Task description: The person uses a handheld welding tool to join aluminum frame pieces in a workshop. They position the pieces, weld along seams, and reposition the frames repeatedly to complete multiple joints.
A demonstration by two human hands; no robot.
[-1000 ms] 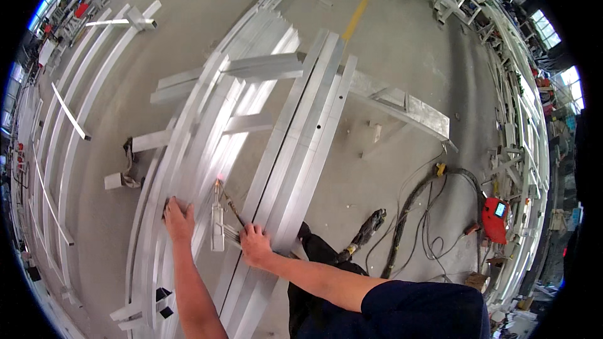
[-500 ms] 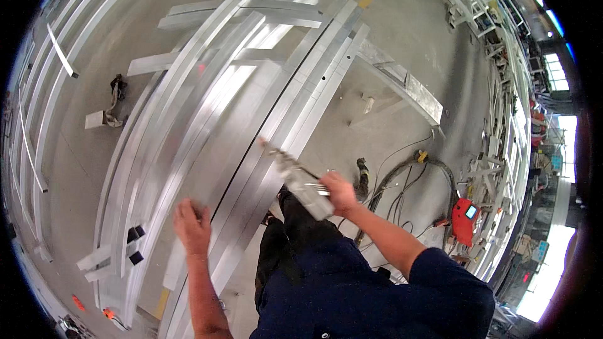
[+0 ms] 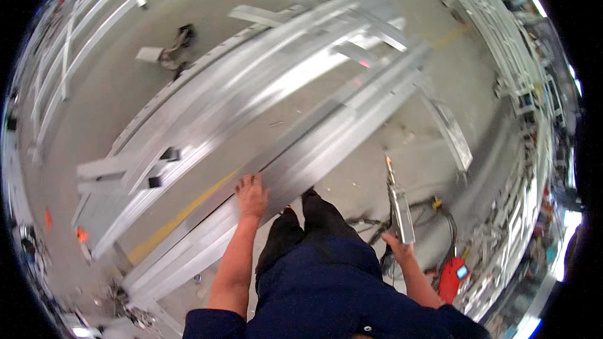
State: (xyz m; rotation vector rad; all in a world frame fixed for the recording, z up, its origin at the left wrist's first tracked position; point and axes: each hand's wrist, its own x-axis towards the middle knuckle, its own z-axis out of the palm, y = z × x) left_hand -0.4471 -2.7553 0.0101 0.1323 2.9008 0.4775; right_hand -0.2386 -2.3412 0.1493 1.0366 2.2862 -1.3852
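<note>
Swinging clear of the near beams [image 3: 314,147] since the earlier frame, the metal tool [image 3: 401,210] is now hanging above the floor [image 3: 352,179] on the person's right; the whole view is also turning, so the beams are running at a flatter slant. The tool is looking long, narrow and grey, with a boxy, shiny body tapering to a thin nose and a coppery orange tip. Its nose is pointing forward, away from the person, and tilting slightly left.

The right hand [image 3: 400,249] is closing around the tool's rear end, the thumb showing on the left side. The left hand [image 3: 252,196] is lying over the near beams with its fingers loosely extended; whether it is pressing down, the blur is not letting one tell.

Behind the tool, a black cable [image 3: 451,226] is curving past a yellow clip [image 3: 438,203] towards a red box [image 3: 450,281]. A small lit screen [image 3: 463,272] is glowing on that box, its writing too small to read. Pinkish light spots [image 3: 363,63] are showing near the beams' far end. Farther left, a second bundle of silvery beams [image 3: 245,91] is stretching alongside, and a yellow floor line [image 3: 182,218] is running between the two bundles.
</note>
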